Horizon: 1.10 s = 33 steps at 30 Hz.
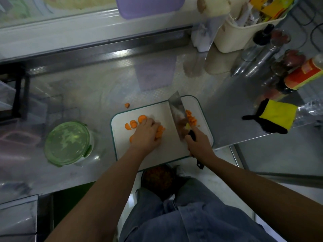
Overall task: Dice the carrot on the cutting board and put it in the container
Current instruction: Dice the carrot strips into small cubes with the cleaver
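Gripping the cleaver [176, 116], right fingers [188, 138] point it away — left fingers [153, 124] clutch carrot pieces [160, 131].

One cutting board [166, 151], one cleaver [175, 112] and one green-lidded container [67, 142] are shown. Four uncovered carrot slices [133, 124] and one heap of diced carrot [191, 119] are counted on the board. One stray carrot piece [127, 105] is counted off it, and one yellow-and-black cleaning pad [277, 117] is also present.
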Tool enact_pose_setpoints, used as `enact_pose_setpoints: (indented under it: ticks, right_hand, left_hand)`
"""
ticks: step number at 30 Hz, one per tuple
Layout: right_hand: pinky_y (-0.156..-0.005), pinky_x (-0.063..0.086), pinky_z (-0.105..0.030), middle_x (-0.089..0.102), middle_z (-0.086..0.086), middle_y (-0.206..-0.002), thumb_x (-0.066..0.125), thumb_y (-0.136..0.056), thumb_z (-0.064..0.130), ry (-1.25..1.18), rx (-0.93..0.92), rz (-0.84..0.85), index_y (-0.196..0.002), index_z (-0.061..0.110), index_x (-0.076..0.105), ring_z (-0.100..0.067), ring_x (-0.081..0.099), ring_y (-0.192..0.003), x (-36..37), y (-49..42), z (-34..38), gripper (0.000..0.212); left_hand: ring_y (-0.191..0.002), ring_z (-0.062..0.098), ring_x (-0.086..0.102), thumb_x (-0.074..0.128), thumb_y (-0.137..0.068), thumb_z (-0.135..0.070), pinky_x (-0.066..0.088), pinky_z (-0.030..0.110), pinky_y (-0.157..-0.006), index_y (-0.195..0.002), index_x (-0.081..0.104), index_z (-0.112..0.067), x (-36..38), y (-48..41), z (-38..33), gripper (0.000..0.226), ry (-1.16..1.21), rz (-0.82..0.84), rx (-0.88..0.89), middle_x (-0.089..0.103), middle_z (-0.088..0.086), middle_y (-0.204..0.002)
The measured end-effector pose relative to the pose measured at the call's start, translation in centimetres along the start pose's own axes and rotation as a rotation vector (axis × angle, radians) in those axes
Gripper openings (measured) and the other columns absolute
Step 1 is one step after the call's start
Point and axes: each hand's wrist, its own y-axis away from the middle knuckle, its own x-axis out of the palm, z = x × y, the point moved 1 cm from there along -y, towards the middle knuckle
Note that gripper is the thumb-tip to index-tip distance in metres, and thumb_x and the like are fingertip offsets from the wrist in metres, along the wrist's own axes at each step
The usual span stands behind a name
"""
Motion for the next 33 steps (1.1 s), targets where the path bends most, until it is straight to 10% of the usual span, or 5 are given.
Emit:
enact_pose_setpoints:
  ticks: [11, 16, 33]
  right_hand:
    - [-0.038, 0.042, -0.022, 0.052, -0.009, -0.057, 0.047, -0.09, 0.007, 0.011, -0.026, 0.037, -0.081, 0.017, 0.049, -0.008, 0.045, -0.035, 0.1, -0.3, 1.1, 0.014]
    - [-0.038, 0.041, -0.025, 0.052, -0.009, -0.059, 0.046, -0.092, 0.011, -0.079, -0.001, 0.056, -0.102, 0.015, 0.054, -0.013, 0.047, -0.037, 0.8, -1.1, 1.8, 0.013]
    - [-0.045, 0.047, -0.031, 0.052, -0.011, -0.065, 0.038, -0.097, 0.015, -0.001, 0.102, 0.154, -0.104, 0.017, 0.041, -0.023, 0.051, -0.047, 1.5, -1.1, 1.6, 0.008]
  left_hand:
    - [-0.099, 0.028, 0.052, 0.063, -0.087, -0.028, 0.042, 0.038, -0.081, -0.111, 0.065, -0.011, 0.0, -0.7, -0.4, 0.029, 0.056, -0.091, -0.056, 0.056, 0.011, -0.106]
    - [-0.103, 0.03, 0.051, 0.073, -0.074, -0.033, 0.04, 0.04, -0.087, -0.118, 0.062, -0.012, -0.6, 0.2, 0.5, 0.049, -0.006, -0.115, -0.058, 0.056, 0.011, -0.108]
    - [-0.085, 0.03, 0.053, 0.075, -0.067, -0.018, 0.04, 0.036, -0.069, -0.076, 0.069, -0.021, -0.2, 2.5, -0.3, 0.011, -0.171, -0.196, -0.212, 0.056, 0.009, -0.097]
